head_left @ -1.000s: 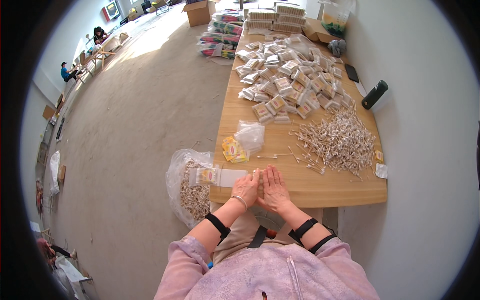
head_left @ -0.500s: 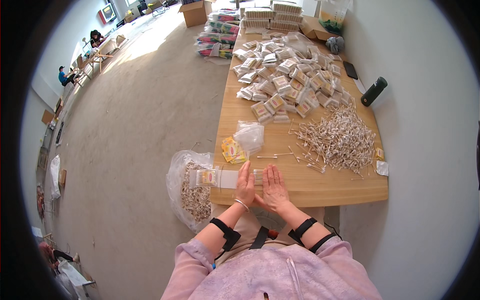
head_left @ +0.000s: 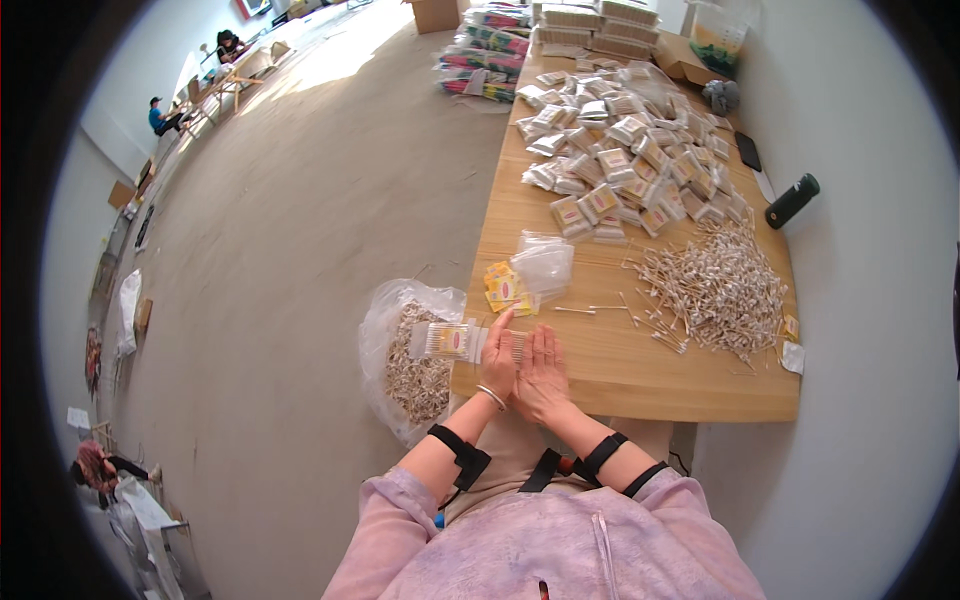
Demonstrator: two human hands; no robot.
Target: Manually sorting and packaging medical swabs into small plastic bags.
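At the table's near left edge, my left hand [head_left: 497,357] stands on its side, fingers stretched out. My right hand [head_left: 542,377] lies beside it, fingers straight and together, palm down or slightly tilted. A row of cotton swabs [head_left: 519,345] shows in the narrow gap between the two hands, partly covered by them. Just left of my left hand, a clear bag with swabs and a yellow card [head_left: 447,341] juts past the table edge. Behind my left hand lie yellow cards [head_left: 506,290] and a stack of clear empty bags [head_left: 543,262].
A large heap of loose swabs [head_left: 715,290] covers the right of the wooden table [head_left: 620,385]. Many filled packs [head_left: 625,160] are piled farther back. A dark bottle [head_left: 792,201] stands by the wall. Below the left edge sits a plastic sack of swabs [head_left: 418,375].
Both hands have moved left toward the bag and closer together, narrowing the gap over the swabs. The white strip beside the bag is now mostly covered. The whole view has shifted.
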